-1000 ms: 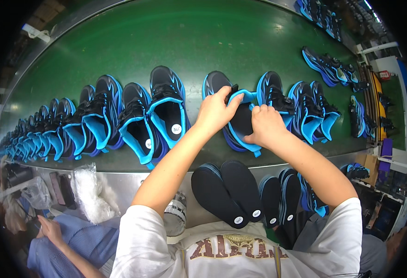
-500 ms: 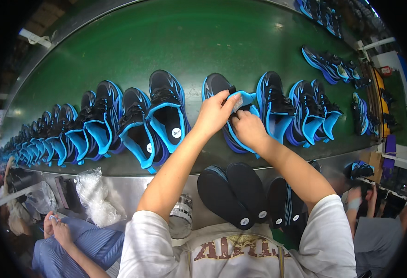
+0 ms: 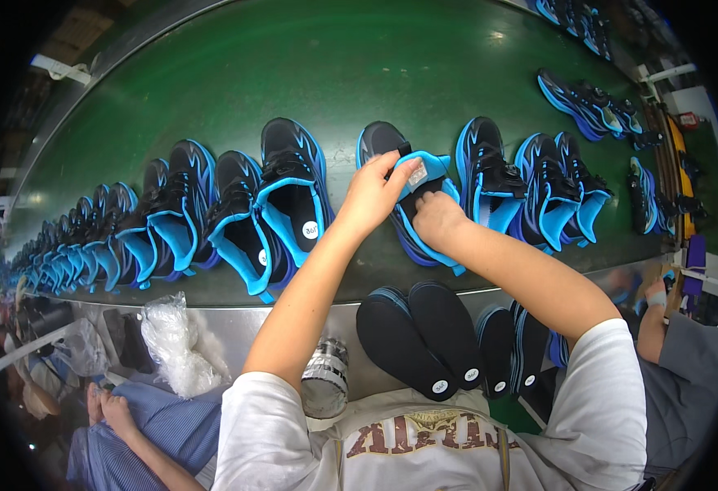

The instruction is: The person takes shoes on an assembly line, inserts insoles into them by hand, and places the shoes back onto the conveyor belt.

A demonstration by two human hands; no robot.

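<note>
While the left hand (image 3: pixel 375 192) pinches the light-blue tongue (image 3: pixel 426 169) of a black-and-blue shoe (image 3: pixel 404 196) on the green belt (image 3: pixel 334 74), the right hand (image 3: pixel 434 221) is pushed into its opening, fingers hidden, grip unclear. More shoes stand just beside it on both sides in a row; the left neighbour (image 3: pixel 292 200) has a round white sticker (image 3: pixel 310 230) inside. Nearer, black insoles (image 3: pixel 420 335) with small white round stickers lie on the metal counter (image 3: pixel 236 323), beside a tape roll (image 3: pixel 324 380) and crumpled clear plastic (image 3: pixel 175 344). Far half of belt is bare. Another person's hands (image 3: pixel 109 405) show lower left.
</note>
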